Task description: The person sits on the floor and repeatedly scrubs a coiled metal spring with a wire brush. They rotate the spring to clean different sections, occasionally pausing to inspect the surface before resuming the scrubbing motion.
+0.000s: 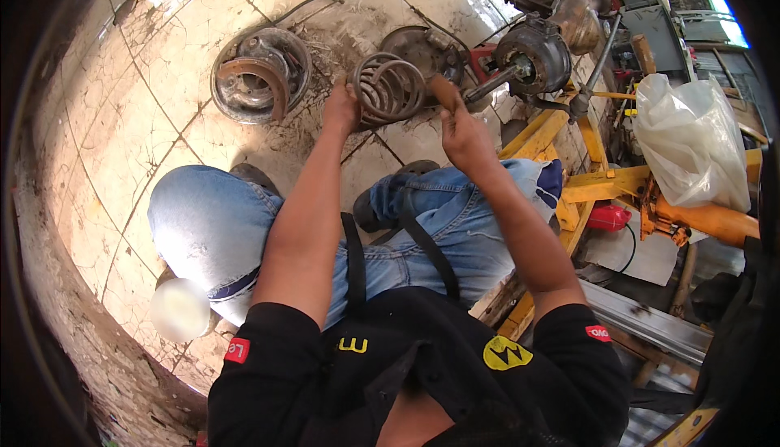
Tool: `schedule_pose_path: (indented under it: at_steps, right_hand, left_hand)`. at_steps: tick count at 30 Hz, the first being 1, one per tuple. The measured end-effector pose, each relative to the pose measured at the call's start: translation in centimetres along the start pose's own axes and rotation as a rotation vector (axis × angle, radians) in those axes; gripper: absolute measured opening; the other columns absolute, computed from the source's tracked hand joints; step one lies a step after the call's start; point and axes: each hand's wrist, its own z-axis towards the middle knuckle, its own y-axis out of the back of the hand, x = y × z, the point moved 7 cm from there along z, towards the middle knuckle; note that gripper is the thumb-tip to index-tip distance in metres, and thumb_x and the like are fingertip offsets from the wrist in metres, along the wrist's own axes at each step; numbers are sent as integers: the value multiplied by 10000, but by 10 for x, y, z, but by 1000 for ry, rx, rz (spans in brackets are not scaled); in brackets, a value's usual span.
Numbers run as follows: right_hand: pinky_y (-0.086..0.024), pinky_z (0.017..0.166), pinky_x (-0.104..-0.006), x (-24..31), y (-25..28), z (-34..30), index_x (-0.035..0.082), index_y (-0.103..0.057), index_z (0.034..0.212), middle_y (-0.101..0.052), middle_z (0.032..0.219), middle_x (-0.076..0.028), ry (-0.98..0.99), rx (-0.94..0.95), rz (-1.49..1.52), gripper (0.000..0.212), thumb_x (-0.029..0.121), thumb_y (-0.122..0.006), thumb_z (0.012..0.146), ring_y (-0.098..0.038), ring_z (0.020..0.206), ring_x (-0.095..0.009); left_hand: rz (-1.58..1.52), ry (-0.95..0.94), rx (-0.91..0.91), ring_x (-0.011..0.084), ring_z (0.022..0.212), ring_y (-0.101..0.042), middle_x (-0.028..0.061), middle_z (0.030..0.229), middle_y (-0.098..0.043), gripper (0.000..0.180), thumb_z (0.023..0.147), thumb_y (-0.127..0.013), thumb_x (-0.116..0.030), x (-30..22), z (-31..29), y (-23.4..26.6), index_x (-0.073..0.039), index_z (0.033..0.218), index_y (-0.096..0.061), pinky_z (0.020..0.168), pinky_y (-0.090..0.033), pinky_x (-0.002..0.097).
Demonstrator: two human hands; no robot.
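Note:
A rusty coil spring (388,89) is up in front of me, its open rings facing me. My left hand (342,108) is closed on the spring's left side, the fingertips partly hidden behind it. Just right of the spring, my right hand (469,138) pinches a small flat brown piece (444,92); its kind is not clear. That piece is close to the spring's right edge, and I cannot tell whether they touch. On the floor beyond my left hand lies a round brake backing plate (297,63) with a rusty curved brake shoe (279,93).
Behind the spring lies a second brake plate (443,50). An axle assembly (532,53) rests by a yellow stand (538,134) at right. A clear plastic bag (691,142) is near an orange jack (707,219). Dirty floor tiles (162,81) spread ahead.

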Motion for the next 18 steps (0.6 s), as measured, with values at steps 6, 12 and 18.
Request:
schedule_pose_path:
  at_steps: [6,12,18]
  right_hand:
    - [-434,911,-331,-3,-70,8,-9,-404,1404,-578,1232,-126,-104,-38,897,549,302,-540,973,-535,1105,-194]
    - [-361,1047,-350,-1,-77,76,-11,-331,1451,-466,1390,-188,-43,-260,700,616,365,-480,986,-433,1300,-286]
    - [-318,1079,-486,71,-52,89,26,-415,1398,-462,1409,-197,471,-231,-106,571,418,-395,983,-418,1319,-352]
  left_hand:
    - [11,141,20,359,1128,-561,249,1284,-551,456,1044,-297,-206,12,-13,2,-7,1454,-322,940,-432,397]
    - [-24,40,14,361,1223,-493,247,1334,-503,471,996,-405,-216,16,-13,0,10,1406,-354,998,-394,391]
    - [-128,131,54,318,1203,-538,209,1332,-530,451,992,-439,-240,7,-24,2,-50,1399,-407,986,-417,387]
